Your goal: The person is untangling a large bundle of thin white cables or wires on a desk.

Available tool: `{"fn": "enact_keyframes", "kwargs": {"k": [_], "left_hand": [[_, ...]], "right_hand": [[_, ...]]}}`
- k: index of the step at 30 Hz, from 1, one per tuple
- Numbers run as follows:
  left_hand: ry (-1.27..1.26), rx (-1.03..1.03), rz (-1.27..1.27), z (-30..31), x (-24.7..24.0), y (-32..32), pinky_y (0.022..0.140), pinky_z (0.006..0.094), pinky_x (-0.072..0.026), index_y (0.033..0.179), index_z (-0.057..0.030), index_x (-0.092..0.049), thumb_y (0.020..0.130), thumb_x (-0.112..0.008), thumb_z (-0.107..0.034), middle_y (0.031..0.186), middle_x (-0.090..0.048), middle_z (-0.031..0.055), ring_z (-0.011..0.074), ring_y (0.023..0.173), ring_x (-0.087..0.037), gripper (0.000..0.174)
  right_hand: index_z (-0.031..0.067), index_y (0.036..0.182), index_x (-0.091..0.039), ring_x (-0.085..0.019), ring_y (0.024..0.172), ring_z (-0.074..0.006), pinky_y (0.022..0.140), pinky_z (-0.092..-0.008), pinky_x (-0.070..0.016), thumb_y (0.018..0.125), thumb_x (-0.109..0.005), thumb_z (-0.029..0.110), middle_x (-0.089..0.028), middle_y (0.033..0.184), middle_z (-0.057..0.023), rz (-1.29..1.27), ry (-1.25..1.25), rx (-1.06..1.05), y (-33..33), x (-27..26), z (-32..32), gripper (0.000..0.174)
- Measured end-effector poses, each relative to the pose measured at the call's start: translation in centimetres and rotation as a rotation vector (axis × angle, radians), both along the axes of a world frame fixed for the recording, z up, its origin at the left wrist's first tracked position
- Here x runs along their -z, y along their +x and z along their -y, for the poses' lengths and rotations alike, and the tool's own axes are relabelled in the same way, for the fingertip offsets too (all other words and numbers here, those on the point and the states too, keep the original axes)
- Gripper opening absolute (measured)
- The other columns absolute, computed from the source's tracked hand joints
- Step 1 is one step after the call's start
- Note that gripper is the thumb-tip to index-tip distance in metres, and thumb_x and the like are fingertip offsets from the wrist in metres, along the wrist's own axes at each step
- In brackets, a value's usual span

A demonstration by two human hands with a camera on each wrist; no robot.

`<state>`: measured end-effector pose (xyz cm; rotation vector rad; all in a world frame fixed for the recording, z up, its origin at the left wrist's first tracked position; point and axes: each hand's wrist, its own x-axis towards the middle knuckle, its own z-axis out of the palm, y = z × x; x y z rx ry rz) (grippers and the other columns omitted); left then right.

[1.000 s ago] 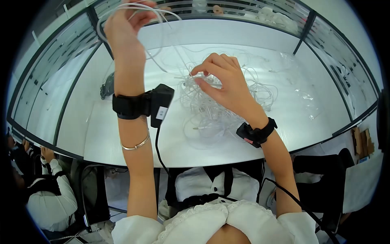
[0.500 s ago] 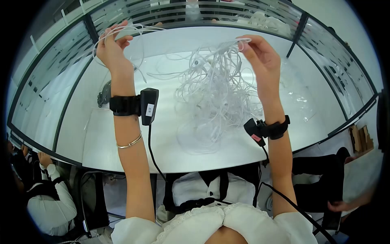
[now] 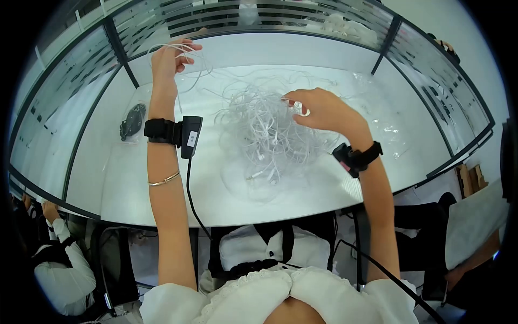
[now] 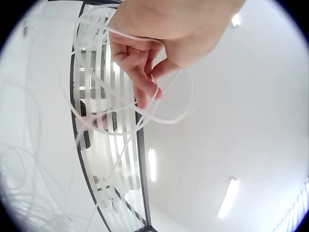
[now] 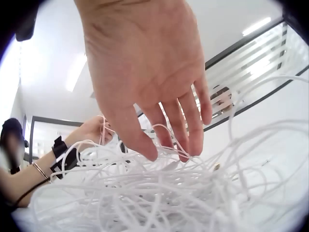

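Note:
My left hand point(image 3: 171, 60) is raised over the far left of the table, with loops of thin white cable point(image 4: 166, 122) hooked round its curled fingers and hanging from them. A big tangled heap of white cables point(image 3: 264, 129) covers the middle of the table, with small plugs showing among the strands. At the heap's upper right side is my right hand point(image 3: 326, 110), palm down. In the right wrist view its fingers point(image 5: 195, 135) hang fairly straight, the thumb apart, fingertips right at the top strands. One thin loop crosses in front of these fingertips.
A black item in a clear bag point(image 3: 133, 123) lies at the table's left. Crumpled clear plastic point(image 3: 386, 129) is spread on the right. Low white panels with striped glass point(image 3: 216, 24) border the table's back and sides. Other people sit to the left and right.
My right hand lifted a clump of cables to the right, then came back down to the heap; the clump has dropped. My left hand keeps its cable loops, now slightly right of where it was.

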<state>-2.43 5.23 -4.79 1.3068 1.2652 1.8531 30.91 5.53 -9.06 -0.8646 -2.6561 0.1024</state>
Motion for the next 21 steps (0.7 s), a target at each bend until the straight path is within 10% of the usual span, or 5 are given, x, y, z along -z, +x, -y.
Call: {"fn": "enact_keyframes", "kwargs": {"k": [8,21], "left_hand": [[0.184,-0.082,-0.122,0.9,-0.6,-0.6,0.042,0.0185,-0.0210,0.095,0.0025,-0.065,0.086,-0.046,-0.015,0.090,-0.072,0.0143,0.0019,0.045,-0.029,0.028],[0.376,-0.289,0.402,3.0,-2.5,-5.0,0.040,0.0162,-0.0268,0.097,0.0001,-0.058,0.097,-0.044,-0.017,0.094,-0.072,0.0178,0.0041,0.045,-0.041,0.022]], "right_hand": [[0.0130,0.086,-0.068,-0.052,0.064,-0.0201,0.072,-0.0322,-0.0444,0.085,-0.065,0.029,-0.059,0.059,-0.0007,-0.199,0.145,0.103,-2.3,-1.6,1.6,0.016],[0.0016,0.098,-0.059,-0.061,0.086,-0.0166,0.087,-0.0290,-0.0450,0.100,-0.046,0.020,-0.066,0.099,-0.0121,-1.463,-0.483,-0.298,0.8,-3.3,-1.1,0.022]]}}
